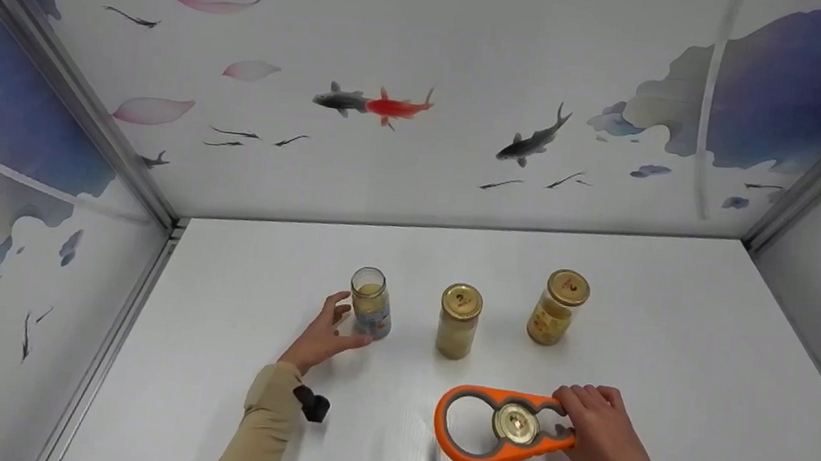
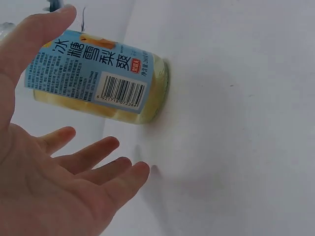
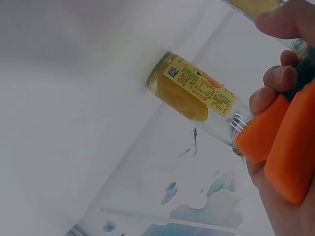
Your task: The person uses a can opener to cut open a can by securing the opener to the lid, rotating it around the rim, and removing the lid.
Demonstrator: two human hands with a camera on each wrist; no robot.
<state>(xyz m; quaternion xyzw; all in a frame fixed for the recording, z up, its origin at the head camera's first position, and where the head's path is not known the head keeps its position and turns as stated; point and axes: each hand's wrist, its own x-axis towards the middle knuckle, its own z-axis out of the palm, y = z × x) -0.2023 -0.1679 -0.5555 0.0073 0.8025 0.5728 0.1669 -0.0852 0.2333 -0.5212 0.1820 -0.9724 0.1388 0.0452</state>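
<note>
My left hand (image 1: 321, 335) reaches beside a lidless glass jar (image 1: 373, 310), fingers spread and thumb near its base. In the left wrist view this jar (image 2: 93, 78) has a blue label with a barcode and pale yellow contents; the thumb overlaps it. My right hand (image 1: 605, 441) grips the handle end of an orange jar opener (image 1: 460, 455) with grey lining. A gold lid (image 1: 516, 424) sits in the opener's smaller middle hole. In the right wrist view, the orange handle (image 3: 285, 147) lies across the palm under curled fingers.
Two jars with gold lids stand upright on the white table (image 1: 214, 392): a middle jar (image 1: 455, 333) and a yellow-labelled jar (image 1: 551, 323) farther right. White panels (image 1: 445, 181) painted with fish and petals rise behind the table and at both sides.
</note>
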